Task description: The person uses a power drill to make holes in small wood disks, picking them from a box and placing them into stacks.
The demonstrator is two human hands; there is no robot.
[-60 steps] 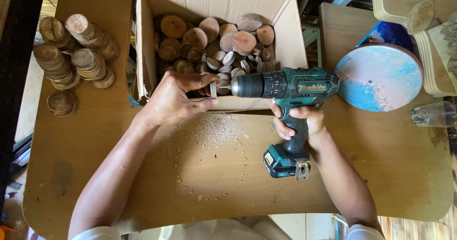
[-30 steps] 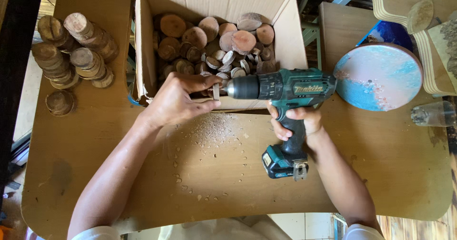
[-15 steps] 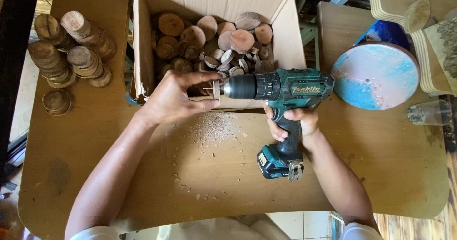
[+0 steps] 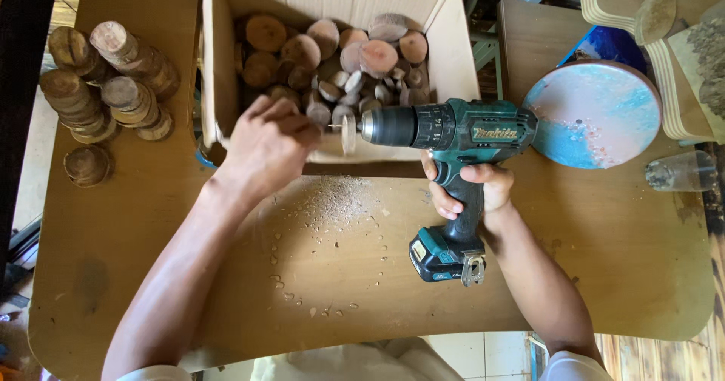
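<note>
A teal cordless drill [image 4: 445, 132] is gripped at its handle by the right hand [image 4: 472, 188], above the wooden worktop's [image 4: 619, 260] middle. The left hand [image 4: 268, 143] is curled shut by the spinning disc bit [image 4: 347, 133], against the cardboard box [image 4: 215, 71] of round wood slices [image 4: 340, 56]; what it holds is hidden.

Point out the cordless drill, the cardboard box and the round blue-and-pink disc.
cordless drill [image 4: 461, 128], head view, on its teal body.
cardboard box [image 4: 214, 71], head view, on its left wall.
round blue-and-pink disc [image 4: 596, 113], head view, on its painted face.
</note>
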